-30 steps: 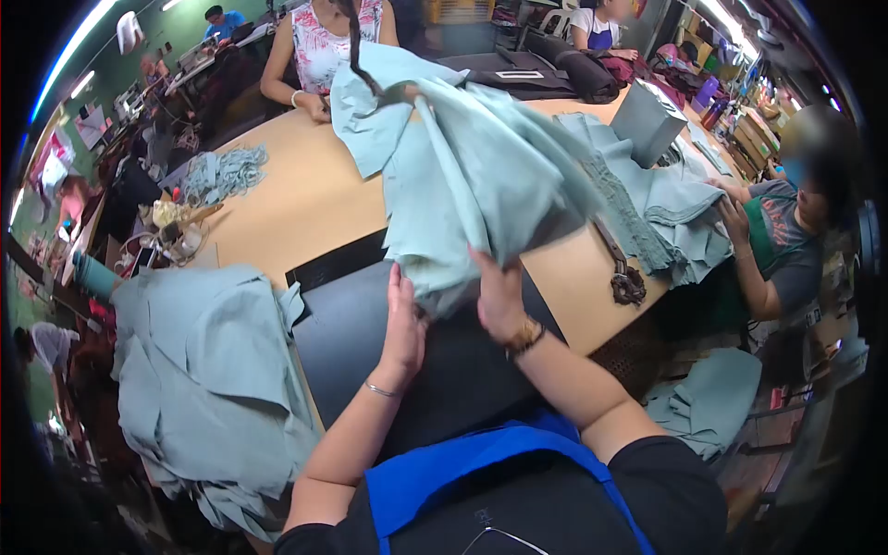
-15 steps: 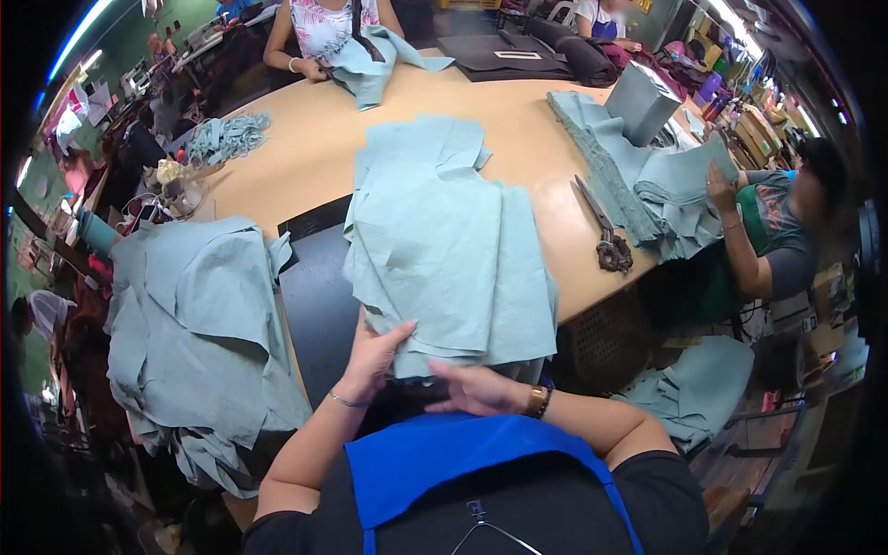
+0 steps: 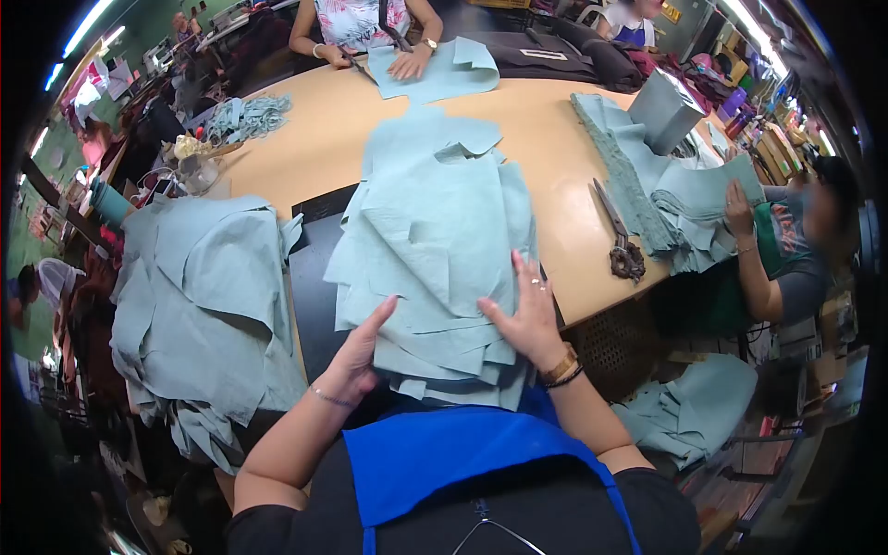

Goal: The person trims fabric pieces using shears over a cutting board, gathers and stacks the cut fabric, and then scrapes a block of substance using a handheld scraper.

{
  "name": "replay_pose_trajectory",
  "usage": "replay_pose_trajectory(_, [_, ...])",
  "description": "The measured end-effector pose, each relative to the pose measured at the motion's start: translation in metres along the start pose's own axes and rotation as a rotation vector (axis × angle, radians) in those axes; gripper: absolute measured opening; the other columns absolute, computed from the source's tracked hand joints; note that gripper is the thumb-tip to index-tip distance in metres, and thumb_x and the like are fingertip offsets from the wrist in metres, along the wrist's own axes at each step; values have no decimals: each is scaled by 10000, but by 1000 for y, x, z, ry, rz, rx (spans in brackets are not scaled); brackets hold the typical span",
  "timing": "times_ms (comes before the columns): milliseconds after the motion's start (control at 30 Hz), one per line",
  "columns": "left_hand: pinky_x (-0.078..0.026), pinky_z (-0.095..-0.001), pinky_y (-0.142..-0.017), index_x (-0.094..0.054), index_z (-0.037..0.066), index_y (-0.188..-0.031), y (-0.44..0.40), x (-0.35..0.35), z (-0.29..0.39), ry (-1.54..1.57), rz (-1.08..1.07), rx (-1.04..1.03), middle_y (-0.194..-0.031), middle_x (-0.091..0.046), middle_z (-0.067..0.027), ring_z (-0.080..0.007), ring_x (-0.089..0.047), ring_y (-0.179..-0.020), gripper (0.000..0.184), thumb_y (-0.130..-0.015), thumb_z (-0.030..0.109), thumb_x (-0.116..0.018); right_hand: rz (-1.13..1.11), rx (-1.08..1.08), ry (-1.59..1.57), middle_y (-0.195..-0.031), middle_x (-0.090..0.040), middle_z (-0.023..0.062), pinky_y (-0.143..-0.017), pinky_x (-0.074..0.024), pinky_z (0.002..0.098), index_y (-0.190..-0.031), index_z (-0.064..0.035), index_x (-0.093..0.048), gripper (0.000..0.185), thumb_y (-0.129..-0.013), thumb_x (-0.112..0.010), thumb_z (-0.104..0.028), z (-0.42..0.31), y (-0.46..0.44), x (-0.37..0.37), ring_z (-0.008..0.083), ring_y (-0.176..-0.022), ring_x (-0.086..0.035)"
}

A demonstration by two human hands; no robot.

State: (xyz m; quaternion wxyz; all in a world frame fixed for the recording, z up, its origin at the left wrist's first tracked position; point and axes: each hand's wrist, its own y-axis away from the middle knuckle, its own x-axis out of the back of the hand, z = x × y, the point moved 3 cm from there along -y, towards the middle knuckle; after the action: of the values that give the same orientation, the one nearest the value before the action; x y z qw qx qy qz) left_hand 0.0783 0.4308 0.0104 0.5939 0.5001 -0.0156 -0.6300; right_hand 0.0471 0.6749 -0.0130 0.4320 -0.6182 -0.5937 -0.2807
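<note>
A loose stack of pale green-blue fabric pieces (image 3: 435,250) lies in front of me, its layers uneven at the near edge. At its left side is my left hand (image 3: 359,350), thumb stretched upward, the other fingers partly hidden against the stack. Along the right side rests my right hand (image 3: 529,316), fingers spread, the thumb lying on the top layer. Part of the stack covers a dark board (image 3: 319,268) on the table. Right of the stack lies a pair of dark-handled scissors (image 3: 618,236).
Another fabric pile (image 3: 203,296) hangs over the table's left edge (image 3: 295,342). At right, a co-worker's hand (image 3: 737,211) touches folded fabric (image 3: 708,190) near a grey box (image 3: 664,109). Across the table, a person works on a fabric piece (image 3: 439,74). Fabric scraps (image 3: 248,118) lie far left.
My hands have moved apart to opposite sides of the stack. The right hand has come up onto its edge. The top pieces have shifted and fanned out. The person opposite has laid fabric flatter.
</note>
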Motion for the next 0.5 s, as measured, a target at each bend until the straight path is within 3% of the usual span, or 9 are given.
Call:
replay_pose_trajectory(67, [-488,-419,-947,-414,-22,-1333,-16,-9,0,1,-24,42,-1261,-553,-166,-277,-575,-1132,665,-857,340,-704,-33,14,-41,-1414,-331,334,-1096,-228,556,-1443,20,-252,877,-839,-616,-501,-9,10,-8,439,-1342,-309])
replay_pose_trajectory(133, [-488,-402,-946,-406,-23,-1336,-26,-17,6,-193,-17,-27,-1254,-557,-154,-258,-572,-1133,658,-853,301,-714,-62,40,-48,-1405,-321,359,-1093,-250,536,-1424,34,-289,829,-848,-619,-463,-19,17,-9,456,-1332,-316])
replay_pose_trajectory(233, [-480,-375,-944,-404,-2,-1355,-40,-12,10,-472,-93,-230,-1274,-548,-134,-228,-565,-1139,644,-836,217,-717,-158,143,-247,-1397,-324,368,-1074,-302,502,-1388,41,-357,767,-849,-631,-432,-37,24,-5,464,-1298,-364])
replay_pose_trajectory(267, [-470,-367,-952,-408,6,-1355,-43,-8,11,-501,-122,-304,-1279,-542,-125,-221,-550,-1153,640,-826,184,-722,-135,222,-288,-1355,-354,394,-1033,-356,484,-1334,53,-429,707,-844,-641,-410,-46,24,-1,472,-1231,-432])
replay_pose_trajectory(367, [-443,-333,-962,-428,35,-1348,-49,14,28,-660,-83,-429,-1276,-534,-78,-173,-508,-1162,654,-775,70,-742,-235,382,-290,-1274,-492,322,-976,-413,443,-1293,60,-463,635,-880,-614,-398,-40,14,3,386,-1134,-532])
replay_pose_trajectory(433, [-447,-324,-948,-440,32,-1336,-39,26,47,-753,-11,-500,-1245,-556,-61,-156,-525,-1118,653,-760,47,-749,-351,-36,-852,-1143,-608,187,-912,-456,359,-1197,40,-531,475,-947,-546,-363,-29,4,10,262,-1018,-588])
replay_pose_trajectory(500, [-449,-314,-935,-479,26,-1301,-24,45,73,-772,46,-500,-1187,-591,-35,-138,-547,-1056,634,-731,11,-756,-142,-29,-1069,-1038,-634,75,-848,-476,292,-1096,-2,-574,327,-1000,-480,-300,-8,-7,8,159,-919,-592])
